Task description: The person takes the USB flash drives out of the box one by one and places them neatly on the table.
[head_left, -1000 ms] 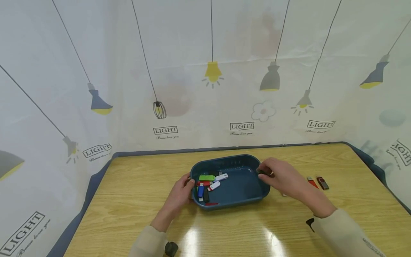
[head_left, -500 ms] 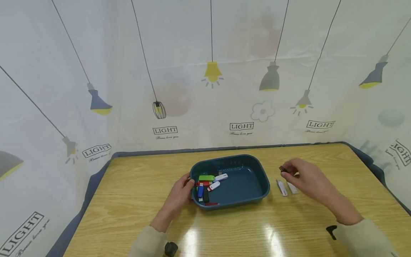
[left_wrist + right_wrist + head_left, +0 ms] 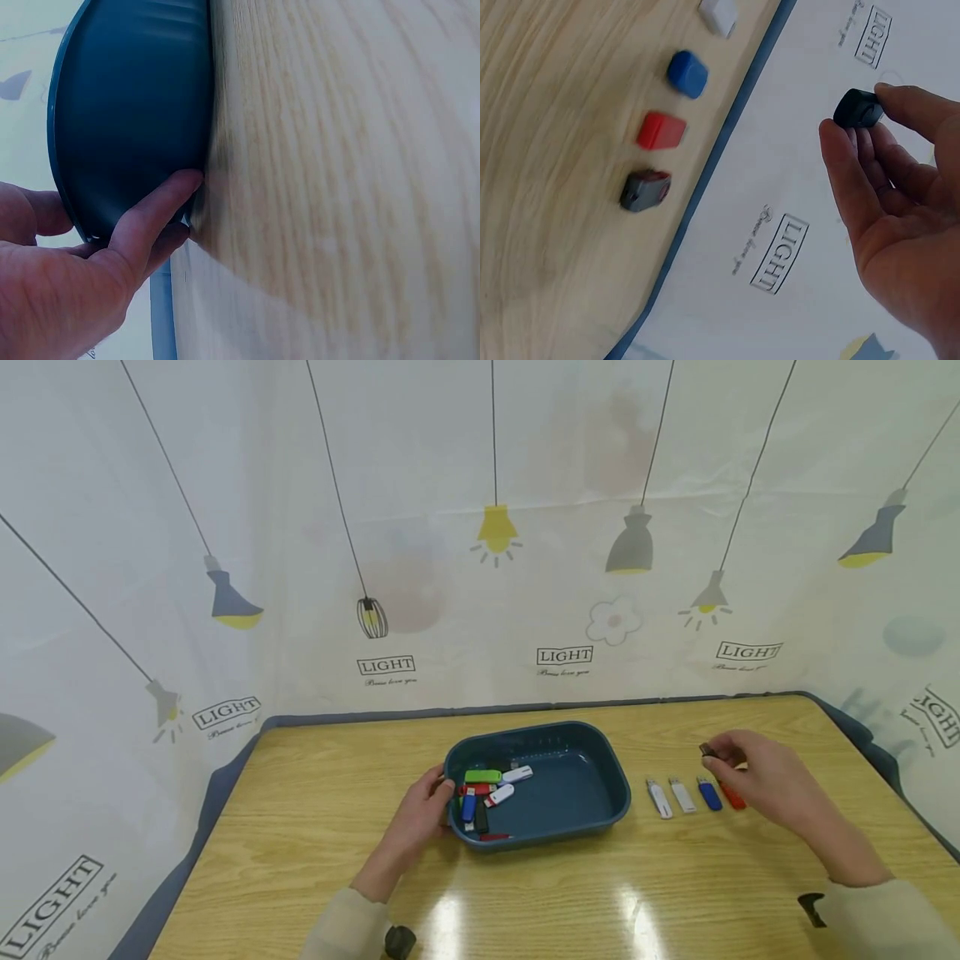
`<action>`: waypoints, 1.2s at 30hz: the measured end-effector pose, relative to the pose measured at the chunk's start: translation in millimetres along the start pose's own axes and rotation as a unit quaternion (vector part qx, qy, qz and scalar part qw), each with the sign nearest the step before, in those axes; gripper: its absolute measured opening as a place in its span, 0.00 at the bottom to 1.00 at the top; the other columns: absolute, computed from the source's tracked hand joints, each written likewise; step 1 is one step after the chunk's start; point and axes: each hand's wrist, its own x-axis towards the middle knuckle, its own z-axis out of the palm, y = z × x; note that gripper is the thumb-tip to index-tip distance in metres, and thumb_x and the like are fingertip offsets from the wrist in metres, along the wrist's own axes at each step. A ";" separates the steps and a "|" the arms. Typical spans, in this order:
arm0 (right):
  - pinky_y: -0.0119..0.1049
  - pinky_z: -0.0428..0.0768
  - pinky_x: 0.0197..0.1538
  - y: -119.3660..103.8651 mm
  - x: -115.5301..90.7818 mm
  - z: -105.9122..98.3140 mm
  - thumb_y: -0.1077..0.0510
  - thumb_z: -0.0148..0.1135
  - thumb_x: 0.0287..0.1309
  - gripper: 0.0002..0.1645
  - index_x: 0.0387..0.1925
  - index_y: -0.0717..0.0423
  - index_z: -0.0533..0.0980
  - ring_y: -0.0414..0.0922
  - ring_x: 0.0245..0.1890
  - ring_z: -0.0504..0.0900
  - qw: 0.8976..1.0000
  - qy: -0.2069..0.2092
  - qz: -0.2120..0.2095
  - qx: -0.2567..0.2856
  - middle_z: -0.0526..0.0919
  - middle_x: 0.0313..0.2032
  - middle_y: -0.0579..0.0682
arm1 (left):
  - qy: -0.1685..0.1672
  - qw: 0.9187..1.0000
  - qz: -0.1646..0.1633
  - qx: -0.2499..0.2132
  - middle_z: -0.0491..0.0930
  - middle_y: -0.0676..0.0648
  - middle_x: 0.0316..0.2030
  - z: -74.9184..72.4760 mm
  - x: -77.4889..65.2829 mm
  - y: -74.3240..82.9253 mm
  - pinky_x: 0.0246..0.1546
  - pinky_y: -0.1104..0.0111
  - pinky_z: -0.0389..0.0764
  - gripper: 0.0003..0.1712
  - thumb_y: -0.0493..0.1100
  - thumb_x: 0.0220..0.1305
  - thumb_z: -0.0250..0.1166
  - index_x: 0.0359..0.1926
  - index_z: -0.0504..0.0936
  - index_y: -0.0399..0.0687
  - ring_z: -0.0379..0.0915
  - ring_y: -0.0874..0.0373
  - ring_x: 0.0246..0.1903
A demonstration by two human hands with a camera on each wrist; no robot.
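My left hand point(image 3: 416, 810) grips the left end of a dark blue plastic basin point(image 3: 577, 789), thumb at the rim and fingers along the outer wall point(image 3: 139, 112). Between thumb and fingertips my right hand point(image 3: 772, 781) pinches a black USB flash drive point(image 3: 857, 109), held above the table right of the basin. Below it a row of flash drives lies on the wood: two whitish ones point(image 3: 682, 795), a blue one point(image 3: 708, 794), a red one point(image 3: 732, 797). A dark one with red point(image 3: 646, 190) ends the row, hidden by my hand in the head view.
Several flash drives lie heaped at the basin's left side, among them a green one point(image 3: 483, 776), a blue one point(image 3: 469, 805) and a white one with red point(image 3: 499, 794). A lamp-patterned cloth point(image 3: 465, 610) hangs behind the wooden table point(image 3: 330, 777).
My right hand has moved right, from the basin's right rim out over the row, carrying the black flash drive and uncovering the whitish and blue ones. The left hand and basin have stayed put.
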 end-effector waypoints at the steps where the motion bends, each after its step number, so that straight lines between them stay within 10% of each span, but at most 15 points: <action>1: 0.51 0.84 0.39 4.0 -0.5 -1.6 0.56 0.65 0.70 0.17 0.49 0.68 0.81 0.55 0.41 0.84 1.000 0.000 0.002 -0.002 0.85 0.38 0.53 | 0.000 1.000 0.000 0.000 0.67 0.30 0.70 -0.1 0.0 0.0 0.44 0.51 0.87 0.29 0.43 0.83 0.47 0.77 0.61 0.36 0.73 0.39 0.58; 36: 0.58 0.80 0.36 100.3 -1.4 -8.6 0.57 0.64 0.70 0.22 0.46 0.78 0.79 0.60 0.34 0.82 0.994 -0.023 0.079 -0.068 0.84 0.35 0.66 | 0.004 1.000 0.001 0.014 0.67 0.30 0.70 -0.3 0.3 -0.1 0.44 0.51 0.87 0.29 0.44 0.83 0.47 0.77 0.60 0.36 0.72 0.39 0.60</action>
